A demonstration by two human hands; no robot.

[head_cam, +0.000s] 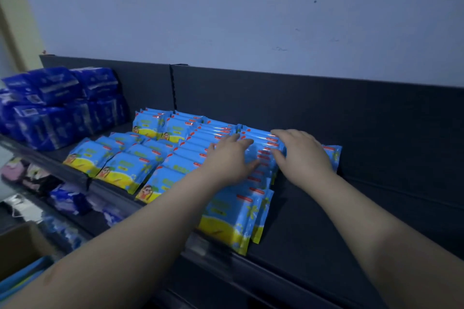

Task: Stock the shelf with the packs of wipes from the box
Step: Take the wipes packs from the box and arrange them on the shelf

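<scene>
A long row of wipes packs (pixel 233 213), light blue with yellow bottoms and red labels, stands on edge on the dark shelf (pixel 313 233), running from its front lip back toward the back panel (pixel 301 108). Both hands meet over the far half of that row. The left hand (pixel 231 158) lies on top of the row with its fingers (pixel 242 143) nearly straight and a little spread, pressing the upper edges and holding nothing. The right hand (pixel 303 155) arches over the row just beside the left one, its fingers reaching across the tops and the thumb lower down with a few packs between them; whether it actually pinches them cannot be told. A single pack (pixel 334 155) shows just past the right hand, on the row's outer side. On the row's other side stand shorter rows of the same packs (pixel 125 165), touching it, and well beyond those a stack of dark blue packs (pixel 57 105). Below the row's front end and off to that same side, a cardboard box (pixel 17 246) sits low, with a lower shelf of blurred goods (pixel 65 198) between it and the row
</scene>
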